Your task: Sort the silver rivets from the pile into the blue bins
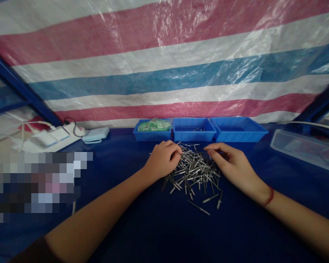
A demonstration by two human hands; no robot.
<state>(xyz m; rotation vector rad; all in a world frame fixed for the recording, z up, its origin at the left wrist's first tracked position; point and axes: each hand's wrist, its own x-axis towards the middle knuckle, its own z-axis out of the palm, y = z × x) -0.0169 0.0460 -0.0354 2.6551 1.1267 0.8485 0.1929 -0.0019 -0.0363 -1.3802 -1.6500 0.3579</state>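
Note:
A pile of silver rivets (196,170) lies on the dark blue table in front of me, with a few loose ones at its near edge. My left hand (164,159) is at the pile's left side, its fingers curled and pinched together; what they hold, if anything, is too small to name. To the right of the pile, my right hand (233,164) hovers with thumb and forefinger a little apart and nothing visible between them. Behind the pile, a middle blue bin (194,136) has a few small rivets inside.
A left blue bin (152,137) holds green-and-white packets, and a right blue bin (239,136) stands beside the middle one. At the far right lies a clear plastic lid or tray (304,151). A power strip (55,137) with cables and a light blue case (95,135) are at left.

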